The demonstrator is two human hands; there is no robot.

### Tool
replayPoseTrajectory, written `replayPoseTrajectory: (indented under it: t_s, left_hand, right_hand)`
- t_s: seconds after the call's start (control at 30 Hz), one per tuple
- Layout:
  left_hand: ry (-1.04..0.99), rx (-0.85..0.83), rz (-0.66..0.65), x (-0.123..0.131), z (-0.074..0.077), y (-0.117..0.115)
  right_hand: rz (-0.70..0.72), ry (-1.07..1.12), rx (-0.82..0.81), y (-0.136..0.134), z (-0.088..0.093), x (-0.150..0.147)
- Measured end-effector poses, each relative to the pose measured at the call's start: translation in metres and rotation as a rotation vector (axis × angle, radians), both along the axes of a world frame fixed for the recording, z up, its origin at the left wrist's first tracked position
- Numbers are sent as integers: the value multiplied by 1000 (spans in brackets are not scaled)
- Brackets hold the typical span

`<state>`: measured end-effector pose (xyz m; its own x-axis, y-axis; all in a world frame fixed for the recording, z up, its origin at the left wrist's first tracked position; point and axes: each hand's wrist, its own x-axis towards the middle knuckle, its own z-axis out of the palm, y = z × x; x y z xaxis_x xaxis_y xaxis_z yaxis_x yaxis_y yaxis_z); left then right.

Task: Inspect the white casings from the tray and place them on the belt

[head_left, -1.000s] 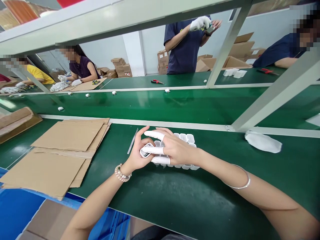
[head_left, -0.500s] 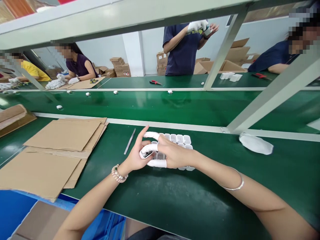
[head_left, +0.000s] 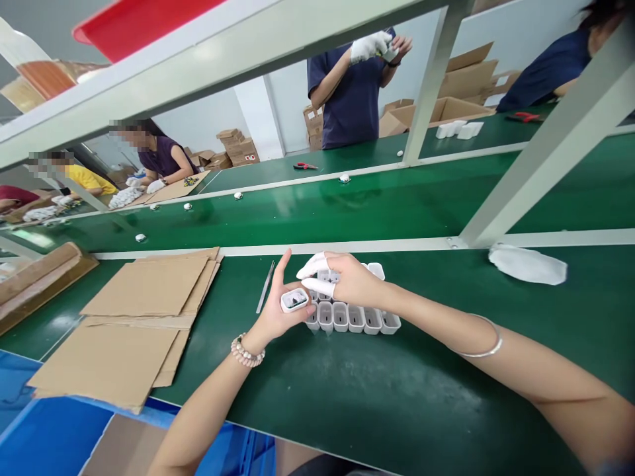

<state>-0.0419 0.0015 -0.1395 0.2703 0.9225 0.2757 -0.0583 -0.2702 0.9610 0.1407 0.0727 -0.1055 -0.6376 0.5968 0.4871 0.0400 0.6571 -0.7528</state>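
Observation:
My left hand is closed around a small white plastic case, its opening facing up with dark and light parts inside. The index finger points upward, off the case. Just to the right, my right hand wears white finger cots, and its thumb and fingertips come together in a pinch. Whether anything sits between those tips is too small to see. Below and behind that hand stand rows of similar open white cases, partly covered by it. Metal tweezers lie left of the left hand.
Stacked cardboard sheets lie on the left of the green table. A white glove-like item rests at right, by a slanted metal post. Beyond the rail runs a green conveyor belt carrying small white pieces. Co-workers sit or stand across it.
My right hand has drawn back from the white case, leaving its opening uncovered. The left hand still holds the case. The camera view has tilted.

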Motion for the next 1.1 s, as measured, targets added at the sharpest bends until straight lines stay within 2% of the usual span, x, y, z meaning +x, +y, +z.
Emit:
replayPoseTrajectory:
  t_s: [0.2, 0.53, 0.8, 1.1]
  left_hand:
    - [54, -81, -37, -2, -3, 1]
    - [91, -158, -109, -1, -5, 2]
    - [93, -193, -102, -1, -6, 1]
    - [71, -186, -121, 0, -4, 0]
  right_hand:
    - [12, -205, 135, -1, 1, 2]
    - [-16, -397, 144, -9, 7, 0]
    - [-5, -392, 191, -9, 9, -1]
    - [-11, -328, 145, -8, 9, -2]
